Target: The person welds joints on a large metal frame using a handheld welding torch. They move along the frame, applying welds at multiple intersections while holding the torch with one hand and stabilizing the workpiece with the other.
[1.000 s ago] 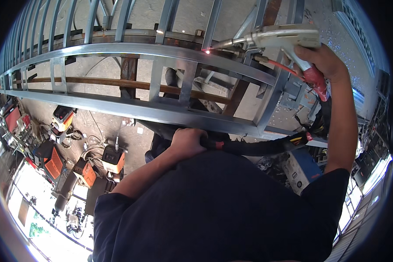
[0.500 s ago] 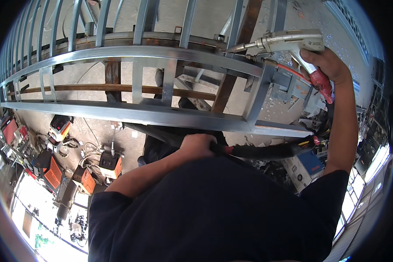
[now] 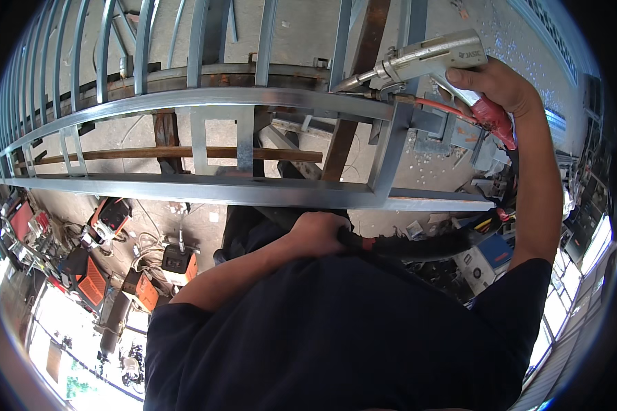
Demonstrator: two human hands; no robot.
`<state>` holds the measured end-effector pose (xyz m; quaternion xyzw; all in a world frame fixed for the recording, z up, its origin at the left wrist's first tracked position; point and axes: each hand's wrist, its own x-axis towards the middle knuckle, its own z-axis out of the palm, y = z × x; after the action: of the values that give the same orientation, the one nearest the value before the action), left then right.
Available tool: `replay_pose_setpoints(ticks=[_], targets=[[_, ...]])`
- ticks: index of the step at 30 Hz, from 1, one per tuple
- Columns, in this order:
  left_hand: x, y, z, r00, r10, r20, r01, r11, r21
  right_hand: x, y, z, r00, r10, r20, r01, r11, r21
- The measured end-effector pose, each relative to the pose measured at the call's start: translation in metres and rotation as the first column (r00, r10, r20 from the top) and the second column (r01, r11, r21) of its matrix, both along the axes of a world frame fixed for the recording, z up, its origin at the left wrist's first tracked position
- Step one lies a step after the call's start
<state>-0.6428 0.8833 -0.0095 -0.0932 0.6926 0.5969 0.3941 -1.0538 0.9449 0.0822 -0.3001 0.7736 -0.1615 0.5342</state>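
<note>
My right hand (image 3: 493, 82) is wrapped round a silver welding gun (image 3: 432, 58) with a red-wrapped grip. Its narrow nozzle points left, with the tip by the foot of an upright bar, where that bar meets the curved rail (image 3: 281, 98) of a grey metal railing frame. Whether the tip touches the metal I cannot tell. A thin red hose (image 3: 445, 109) runs from below the gun's front back towards the grip. Close to my waist, my left hand (image 3: 317, 233) is closed on a thick black sleeved cable (image 3: 418, 245), which stretches away to the right.
The frame's near rail (image 3: 267, 192) crosses in front of my body. Rusty steel beams (image 3: 343, 147) support it. Orange-and-black machines (image 3: 179, 264) and coiled cables (image 3: 144, 248) are on the floor at left. A blue-and-white box-shaped machine (image 3: 483, 264) stands at right, among clutter.
The railing has shifted left and slightly down in the view, and the gun with my right hand has shifted left along with it. Both hands keep their holds.
</note>
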Motion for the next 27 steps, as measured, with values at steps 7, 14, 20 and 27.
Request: replay_pose_setpoints(ticks=[7, 14, 20, 27], targets=[[-0.006, 0.002, -0.002, 1.000, -0.016, -0.025, 0.015, 1.000, -0.025, 0.001, -0.004, -0.003, 0.999, 0.006, 0.050, -0.003, 0.998, -0.060], [-0.017, -0.002, 0.002, 0.997, -0.056, 0.053, 0.056, 0.998, 0.015, -0.003, -0.006, 0.001, 0.996, 0.017, 0.092, -0.015, 1.000, -0.027], [-0.022, -0.003, 0.004, 0.994, -0.081, 0.075, 0.081, 0.997, 0.014, -0.006, -0.001, 0.000, 0.997, 0.019, 0.070, -0.016, 0.999, -0.045], [-0.023, -0.002, 0.001, 0.991, -0.093, 0.100, 0.090, 0.996, 0.028, -0.008, 0.000, 0.000, 0.994, 0.001, 0.111, 0.002, 1.000, -0.029]])
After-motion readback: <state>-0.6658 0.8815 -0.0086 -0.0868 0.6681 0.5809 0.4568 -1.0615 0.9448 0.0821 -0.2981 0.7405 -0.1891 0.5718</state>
